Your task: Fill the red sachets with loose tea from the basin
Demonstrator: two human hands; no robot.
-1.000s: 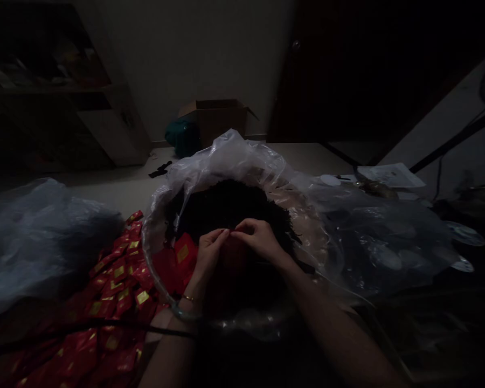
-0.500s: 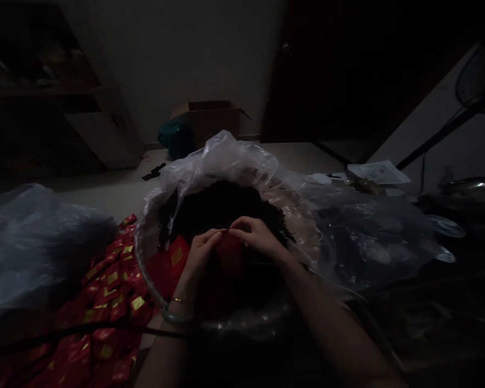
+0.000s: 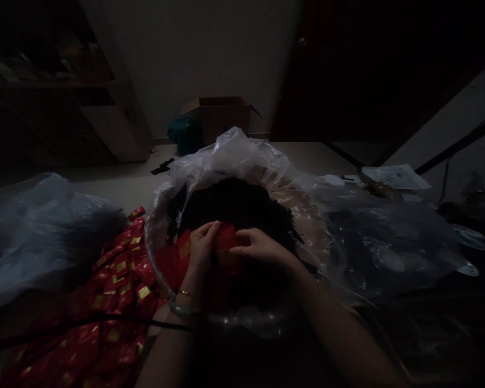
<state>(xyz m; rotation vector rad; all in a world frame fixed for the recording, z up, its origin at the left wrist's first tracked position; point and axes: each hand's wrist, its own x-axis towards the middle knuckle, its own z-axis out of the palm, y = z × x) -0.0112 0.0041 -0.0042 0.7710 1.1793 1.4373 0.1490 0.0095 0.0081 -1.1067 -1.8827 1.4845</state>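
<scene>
A small red packet point(image 3: 226, 240) with a dull gold patch hangs over a round basin point(image 3: 156, 207) lined with clear plastic. My left hand point(image 3: 202, 245) pinches the packet's upper left edge between thumb and fingers. Against its right side, the thumb and fingers of my right hand point(image 3: 256, 245) are closed on the packet. Behind both hands lies a heap of dark, dry, leaf-like stuff point(image 3: 234, 199) in the basin. More flat red packets point(image 3: 170, 264) rest at the basin's left, partly hidden by my left hand.
Many red and gold packets point(image 3: 121, 285) are piled left of the basin, beside a large clear plastic bag point(image 3: 44, 231). To the right spreads another plastic sheet point(image 3: 383, 242). An open cardboard box point(image 3: 226, 116) and a teal bag point(image 3: 185, 134) stand by the wall.
Both hands were pinching together along the packet's top edge. Now my right hand has slid down its right side, and the packet is raised with its front facing me.
</scene>
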